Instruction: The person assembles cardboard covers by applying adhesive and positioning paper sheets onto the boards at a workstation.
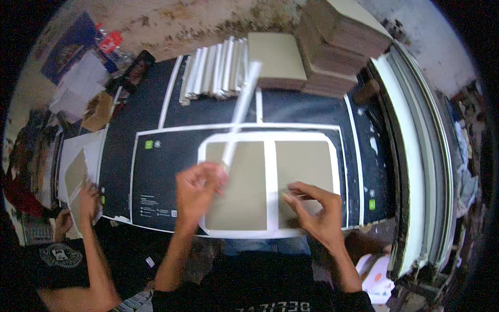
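White strip (240, 112), grey boards (304, 171), hands flanking

Big black table (156, 112) w/ white lines. Dirty brown floor (208, 21) behind it. Pale window frame (416, 135) on the right. Dim light, room's messy.

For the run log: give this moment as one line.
left hand: lifts white strip | right hand: pressing right grey board | left grey board: flat on white sheet
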`<state>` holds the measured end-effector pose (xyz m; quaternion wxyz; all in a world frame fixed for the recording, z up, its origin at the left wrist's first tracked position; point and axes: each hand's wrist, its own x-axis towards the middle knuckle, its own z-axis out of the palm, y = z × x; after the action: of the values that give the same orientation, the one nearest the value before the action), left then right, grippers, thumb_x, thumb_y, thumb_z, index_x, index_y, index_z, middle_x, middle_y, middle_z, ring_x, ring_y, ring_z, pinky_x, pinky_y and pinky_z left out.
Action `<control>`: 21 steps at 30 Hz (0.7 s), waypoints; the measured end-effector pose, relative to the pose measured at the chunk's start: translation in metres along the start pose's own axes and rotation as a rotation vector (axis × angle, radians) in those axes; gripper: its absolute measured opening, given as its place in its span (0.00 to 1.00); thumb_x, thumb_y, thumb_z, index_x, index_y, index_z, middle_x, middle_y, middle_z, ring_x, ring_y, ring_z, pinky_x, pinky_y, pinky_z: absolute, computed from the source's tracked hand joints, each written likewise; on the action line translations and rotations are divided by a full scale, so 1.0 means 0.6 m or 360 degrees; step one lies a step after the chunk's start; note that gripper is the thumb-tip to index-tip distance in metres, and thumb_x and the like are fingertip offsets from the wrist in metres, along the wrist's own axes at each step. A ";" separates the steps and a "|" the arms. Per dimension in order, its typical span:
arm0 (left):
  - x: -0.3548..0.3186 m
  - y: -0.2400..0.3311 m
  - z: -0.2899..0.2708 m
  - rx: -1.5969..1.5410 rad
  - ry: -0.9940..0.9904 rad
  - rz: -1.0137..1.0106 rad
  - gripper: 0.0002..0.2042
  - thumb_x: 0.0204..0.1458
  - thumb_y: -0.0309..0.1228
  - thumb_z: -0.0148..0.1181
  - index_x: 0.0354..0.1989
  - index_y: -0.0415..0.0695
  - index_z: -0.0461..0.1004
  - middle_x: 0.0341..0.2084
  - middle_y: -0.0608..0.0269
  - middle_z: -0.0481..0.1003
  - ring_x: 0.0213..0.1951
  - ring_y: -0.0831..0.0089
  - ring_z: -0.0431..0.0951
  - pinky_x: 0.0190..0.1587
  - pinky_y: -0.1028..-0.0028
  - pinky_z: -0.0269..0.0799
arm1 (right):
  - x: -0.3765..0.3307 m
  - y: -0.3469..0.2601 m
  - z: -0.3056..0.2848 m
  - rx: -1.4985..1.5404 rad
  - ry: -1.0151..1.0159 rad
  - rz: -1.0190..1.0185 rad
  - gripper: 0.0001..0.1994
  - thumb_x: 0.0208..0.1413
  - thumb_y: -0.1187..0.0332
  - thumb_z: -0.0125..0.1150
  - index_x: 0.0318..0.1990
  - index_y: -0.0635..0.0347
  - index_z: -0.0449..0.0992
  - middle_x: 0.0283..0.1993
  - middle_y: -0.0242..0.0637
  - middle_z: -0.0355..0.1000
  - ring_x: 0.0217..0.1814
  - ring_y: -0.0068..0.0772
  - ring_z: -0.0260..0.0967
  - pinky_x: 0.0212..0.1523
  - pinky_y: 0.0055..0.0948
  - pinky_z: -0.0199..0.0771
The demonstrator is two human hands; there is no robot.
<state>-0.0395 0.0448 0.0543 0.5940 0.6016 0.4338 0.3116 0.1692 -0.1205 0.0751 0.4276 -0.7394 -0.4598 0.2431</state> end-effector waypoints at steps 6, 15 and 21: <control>-0.098 -0.038 0.087 -0.0057 -0.0732 -0.0159 0.10 0.61 0.30 0.63 0.43 0.34 0.81 0.34 0.56 0.82 0.35 0.68 0.84 0.39 0.69 0.81 | -0.018 0.010 0.034 0.0745 -0.0096 0.0520 0.11 0.59 0.68 0.70 0.43 0.68 0.83 0.32 0.38 0.81 0.29 0.20 0.77 0.28 0.21 0.77; 0.071 -0.043 0.084 0.1192 -0.0403 0.1004 0.14 0.59 0.29 0.58 0.52 0.43 0.74 0.53 0.53 0.72 0.58 0.53 0.68 0.61 0.56 0.61 | -0.029 0.016 0.030 0.0552 -0.0278 0.0867 0.10 0.59 0.69 0.71 0.37 0.70 0.83 0.26 0.37 0.79 0.24 0.24 0.77 0.25 0.23 0.78; 0.072 -0.049 0.078 0.1000 -0.0440 0.0899 0.12 0.57 0.29 0.62 0.49 0.43 0.74 0.48 0.54 0.74 0.55 0.56 0.71 0.59 0.57 0.60 | -0.038 0.037 0.010 0.0696 0.0000 0.0861 0.08 0.59 0.72 0.70 0.38 0.72 0.83 0.27 0.40 0.80 0.26 0.21 0.78 0.25 0.19 0.80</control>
<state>0.0161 0.0602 0.0145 0.3264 0.8838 0.2425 0.2314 0.1646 -0.1428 0.0521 0.4960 -0.7254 -0.1842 0.4403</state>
